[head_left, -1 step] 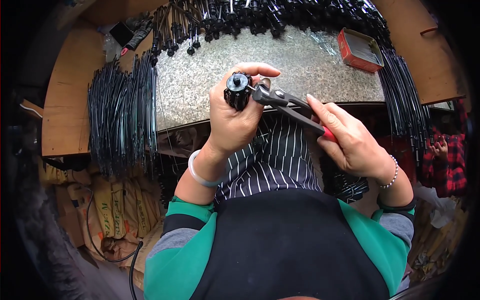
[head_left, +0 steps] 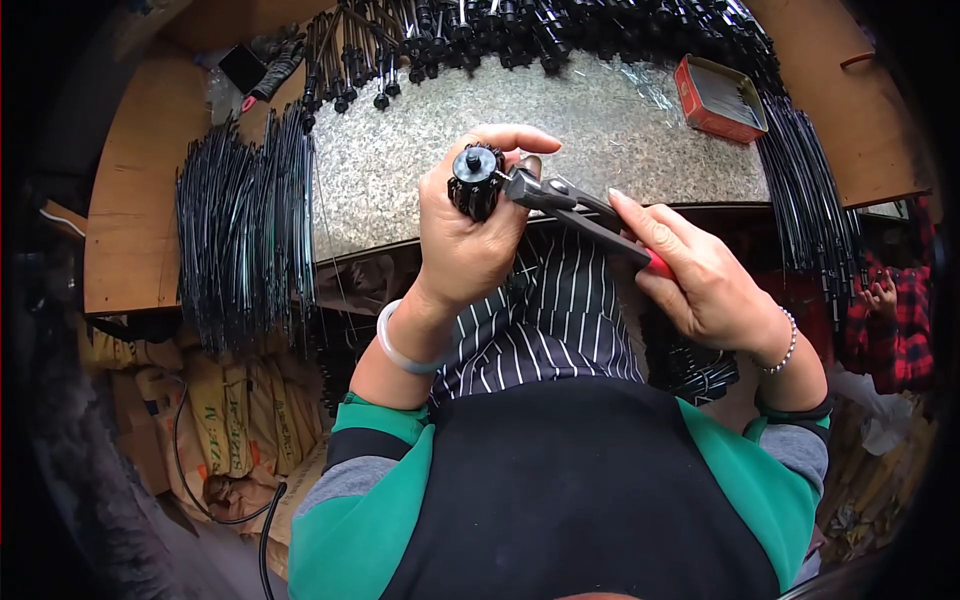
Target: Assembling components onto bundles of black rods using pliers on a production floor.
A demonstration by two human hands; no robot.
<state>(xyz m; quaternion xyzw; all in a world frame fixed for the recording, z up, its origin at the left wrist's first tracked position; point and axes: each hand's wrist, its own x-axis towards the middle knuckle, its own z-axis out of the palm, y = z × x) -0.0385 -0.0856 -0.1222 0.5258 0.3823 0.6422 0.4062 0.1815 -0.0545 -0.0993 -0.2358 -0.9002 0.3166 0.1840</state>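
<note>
**Overhead: pliers meet a black part above the table edge**

Centrally, the left hand (head_left: 470,235) is curled tight around a small black round part (head_left: 474,180) — ribbed on its side, with a stub sticking up from its top face. Thumb and forefinger arch over it; the part sits just above the near edge of the speckled grey table (head_left: 620,130).

The right hand (head_left: 700,275) is closed around the handles of a pair of pliers (head_left: 560,200), forefinger laid straight along the upper handle. A red grip shows at the palm. The metal nose of the pliers touches the right side of the black part; whether it bites onto anything there I cannot tell.

Around them:
- a thick sheaf of black wires (head_left: 245,225) draped over the table's left end, hanging down
- a row of black plug-ended cables (head_left: 520,30) along the far edge
- a red open tin (head_left: 720,98) at the far right — more black wires (head_left: 810,190) hang beside it
- a striped apron (head_left: 550,320) beneath both hands
</note>
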